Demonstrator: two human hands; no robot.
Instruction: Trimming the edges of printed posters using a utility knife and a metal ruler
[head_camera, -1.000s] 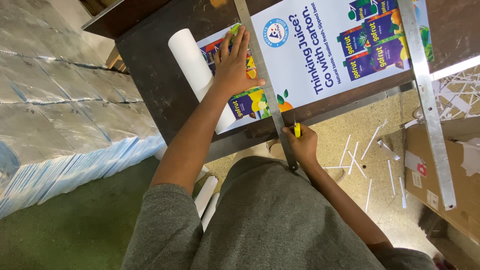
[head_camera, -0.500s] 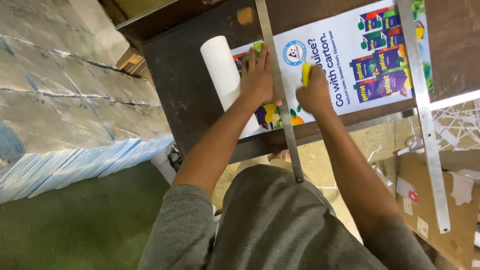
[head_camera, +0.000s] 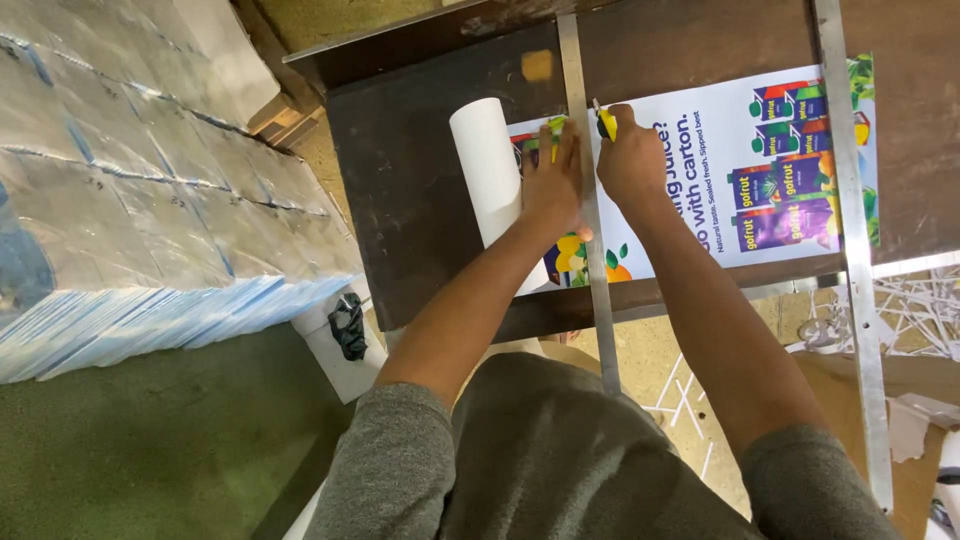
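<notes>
A printed poster (head_camera: 700, 170) lies flat on a dark table (head_camera: 420, 200), white with pictures of purple and green cartons and some fruit at its near edge. Its left end is still wound into a white roll (head_camera: 490, 180), which rests on the table just left of the hands. A long metal ruler (head_camera: 585, 190) lies across the poster, running from the far side of the table past its near edge. A second metal bar (head_camera: 845, 200) crosses the poster's right end, well apart from the ruler.

The left hand (head_camera: 550, 180) lies flat with fingers spread, palm down on the poster just left of the ruler, its fingertips touching the ruler's edge. The right hand (head_camera: 632, 160) is closed in a fist around a yellow knife (head_camera: 603, 122), just right of the ruler near the poster's far edge; the knife's tip points at the ruler's edge. Both forearms reach forward from grey sleeves.

Left of the table stands a stack (head_camera: 130, 200) of wrapped sheets. White paper strips (head_camera: 900, 310) litter the floor right of the ruler.
</notes>
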